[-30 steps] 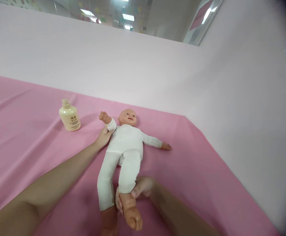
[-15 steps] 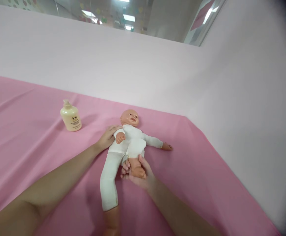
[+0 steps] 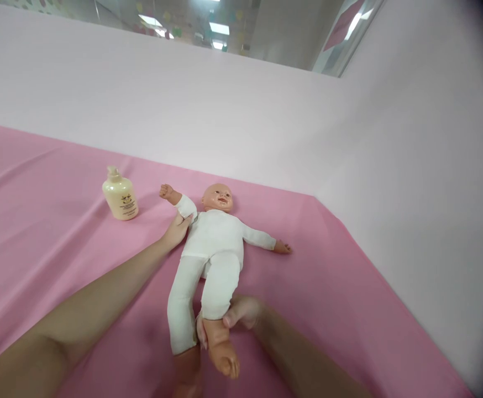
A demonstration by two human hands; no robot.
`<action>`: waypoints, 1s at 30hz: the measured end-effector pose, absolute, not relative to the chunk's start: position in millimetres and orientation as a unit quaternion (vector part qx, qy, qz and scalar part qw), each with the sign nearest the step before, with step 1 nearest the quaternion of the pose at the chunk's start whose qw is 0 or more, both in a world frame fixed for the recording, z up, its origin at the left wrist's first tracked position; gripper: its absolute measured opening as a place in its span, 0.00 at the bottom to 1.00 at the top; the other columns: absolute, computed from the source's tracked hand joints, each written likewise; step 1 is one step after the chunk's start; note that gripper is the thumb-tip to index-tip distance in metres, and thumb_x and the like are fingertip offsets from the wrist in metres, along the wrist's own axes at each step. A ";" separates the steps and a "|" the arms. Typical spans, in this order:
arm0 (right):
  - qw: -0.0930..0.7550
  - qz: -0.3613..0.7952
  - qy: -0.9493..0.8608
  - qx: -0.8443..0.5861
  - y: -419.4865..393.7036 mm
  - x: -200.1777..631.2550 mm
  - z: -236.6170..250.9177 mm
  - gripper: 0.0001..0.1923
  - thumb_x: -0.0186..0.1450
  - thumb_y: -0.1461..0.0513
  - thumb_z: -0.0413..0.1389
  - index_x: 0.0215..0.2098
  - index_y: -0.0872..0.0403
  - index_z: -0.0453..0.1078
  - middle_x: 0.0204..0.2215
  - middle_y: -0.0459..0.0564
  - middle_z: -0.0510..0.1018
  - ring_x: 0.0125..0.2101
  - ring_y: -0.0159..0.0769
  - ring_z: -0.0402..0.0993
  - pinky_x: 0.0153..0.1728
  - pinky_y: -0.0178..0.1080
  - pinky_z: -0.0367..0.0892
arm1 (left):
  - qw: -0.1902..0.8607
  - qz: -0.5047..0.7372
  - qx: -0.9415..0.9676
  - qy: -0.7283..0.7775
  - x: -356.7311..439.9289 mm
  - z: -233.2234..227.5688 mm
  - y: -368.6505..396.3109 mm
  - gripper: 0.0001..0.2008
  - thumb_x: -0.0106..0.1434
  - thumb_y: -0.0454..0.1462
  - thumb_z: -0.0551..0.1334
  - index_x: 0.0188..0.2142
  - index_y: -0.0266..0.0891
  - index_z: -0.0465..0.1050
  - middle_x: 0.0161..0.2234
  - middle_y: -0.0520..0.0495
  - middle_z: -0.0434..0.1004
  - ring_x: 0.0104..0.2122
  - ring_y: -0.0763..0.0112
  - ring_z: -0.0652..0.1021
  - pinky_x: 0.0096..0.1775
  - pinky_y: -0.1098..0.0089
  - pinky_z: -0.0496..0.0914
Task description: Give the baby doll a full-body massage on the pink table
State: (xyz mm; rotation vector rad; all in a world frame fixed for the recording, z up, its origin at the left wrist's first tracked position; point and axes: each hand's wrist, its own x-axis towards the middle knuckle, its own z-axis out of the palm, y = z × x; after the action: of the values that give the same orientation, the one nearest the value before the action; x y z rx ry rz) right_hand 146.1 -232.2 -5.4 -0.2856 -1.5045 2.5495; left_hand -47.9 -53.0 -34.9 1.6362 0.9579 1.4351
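1. Since half a second ago the doll's (image 3: 212,243) near leg has gone from folded up against its belly to stretched out toward the camera, and the arm that lay across its chest now points up and outward.
2. Nearest the camera, the right hand (image 3: 235,316) is clamped around the ankle of that straightened leg, thumb on top, fingers underneath; the bare foot hangs past the grip.
3. Farther on, the left hand (image 3: 176,229) closes on the doll's upper arm at the white sleeve, near the shoulder. The two hands are well apart.
4. The doll lies face up on the pink cloth (image 3: 38,243), its other arm flung out flat toward the wall.
5. Risk, as I judge it: pulling leg and arm in opposite directions could drag the soft body sideways and bunch the cloth beneath it.
6. A cream pump bottle (image 3: 120,194) stands upright beyond the left hand, near the raised doll fist; a wide swing of that arm might knock it over.
7. Behind everything, a pale wall (image 3: 241,116) borders the cloth on two sides.
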 end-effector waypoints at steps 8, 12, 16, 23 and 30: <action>0.259 0.864 -0.424 0.086 -231.6 136.2 -23.6 0.32 0.50 0.36 0.59 0.29 0.57 0.72 0.26 0.50 0.73 0.30 0.41 0.72 0.40 0.46 0.67 | 0.291 0.500 0.749 0.323 -47.8 -24.3 -60.7 0.16 0.69 0.44 0.53 0.48 0.39 0.72 0.48 0.41 0.78 0.51 0.56 0.75 0.56 0.54 0.67; 0.409 0.832 -0.352 -0.129 -234.1 140.3 -0.7 0.28 0.62 0.39 0.53 0.31 0.56 0.70 0.28 0.48 0.68 0.32 0.36 0.67 0.43 0.42 0.64 | 0.209 0.474 0.804 0.291 -49.2 -19.5 -65.3 0.18 0.65 0.42 0.59 0.54 0.42 0.71 0.53 0.41 0.74 0.54 0.56 0.72 0.59 0.53 0.63; 0.422 0.835 -0.309 -0.173 -233.8 141.2 9.5 0.31 0.64 0.38 0.49 0.30 0.57 0.69 0.28 0.48 0.66 0.32 0.35 0.65 0.41 0.40 0.62 | 0.193 0.463 0.814 0.294 -49.6 -20.7 -64.9 0.20 0.64 0.42 0.60 0.55 0.42 0.70 0.54 0.41 0.73 0.55 0.56 0.71 0.59 0.53 0.62; 0.306 0.852 -0.418 -0.071 -235.6 139.3 -7.5 0.32 0.55 0.36 0.57 0.30 0.58 0.69 0.28 0.50 0.70 0.33 0.39 0.70 0.41 0.42 0.64 | 0.345 0.508 0.719 0.325 -47.2 -27.4 -57.5 0.17 0.66 0.46 0.56 0.47 0.38 0.72 0.47 0.40 0.77 0.50 0.55 0.75 0.56 0.54 0.66; 0.159 0.854 -0.496 -0.004 -234.3 138.3 -8.1 0.29 0.54 0.42 0.62 0.34 0.60 0.72 0.29 0.55 0.75 0.32 0.40 0.72 0.38 0.42 0.66 | 0.415 0.559 0.618 0.364 -47.0 -34.9 -52.4 0.20 0.64 0.45 0.59 0.52 0.39 0.68 0.54 0.41 0.74 0.56 0.57 0.72 0.60 0.55 0.61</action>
State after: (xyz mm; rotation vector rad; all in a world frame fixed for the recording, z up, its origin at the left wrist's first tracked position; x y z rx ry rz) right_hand 138.3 -234.3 -8.1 -0.0126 -1.4177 2.4401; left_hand -47.0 -52.4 -34.9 1.5531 0.9132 1.4054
